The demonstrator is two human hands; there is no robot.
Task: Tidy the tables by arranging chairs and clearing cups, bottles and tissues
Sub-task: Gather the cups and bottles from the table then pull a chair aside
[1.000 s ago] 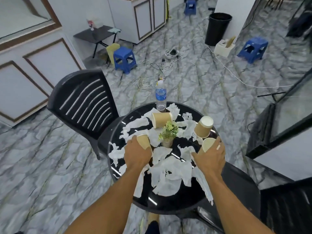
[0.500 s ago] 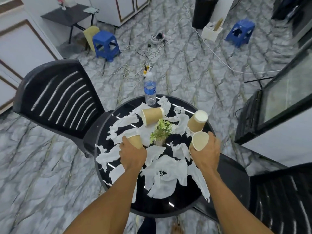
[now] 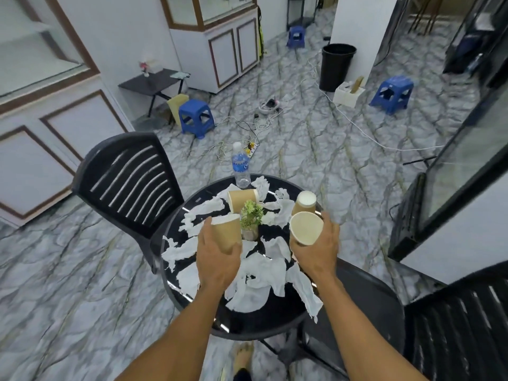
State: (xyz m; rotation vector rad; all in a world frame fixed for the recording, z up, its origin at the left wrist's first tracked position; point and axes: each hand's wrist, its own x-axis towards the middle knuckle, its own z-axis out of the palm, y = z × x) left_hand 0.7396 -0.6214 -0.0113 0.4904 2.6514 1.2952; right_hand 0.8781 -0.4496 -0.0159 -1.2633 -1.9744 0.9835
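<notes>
Our left hand (image 3: 217, 259) wraps its fingers around one paper cup (image 3: 227, 232), our right hand (image 3: 320, 248) around another cup (image 3: 305, 228), both above the round black table (image 3: 247, 323). Torn tissues (image 3: 258, 273), two more cups and a water bottle (image 3: 240, 167) sit on it.

**Even indoor light, wide-angle warp, soft edges**

Light was bright, cool and diffuse; no single source showed. Shadows were faint, only a weak dark patch under the round black table (image 3: 192, 295) at lower centre. The glossy tabletop carried thin white streaks of glare near its lower left rim. Glass panels (image 3: 41, 48) at upper left looked washed and hazy. Strong barrel distortion: cabinet lines at upper left and the dark frame (image 3: 450, 171) at right bowed and leaned outward. The marble floor (image 3: 68, 284) at lower left smeared with motion blur. Centre was sharper, though the left hand (image 3: 217, 259) and right hand (image 3: 320, 251) had slightly soft outlines. Far top right corner was dim and muddy.
</notes>
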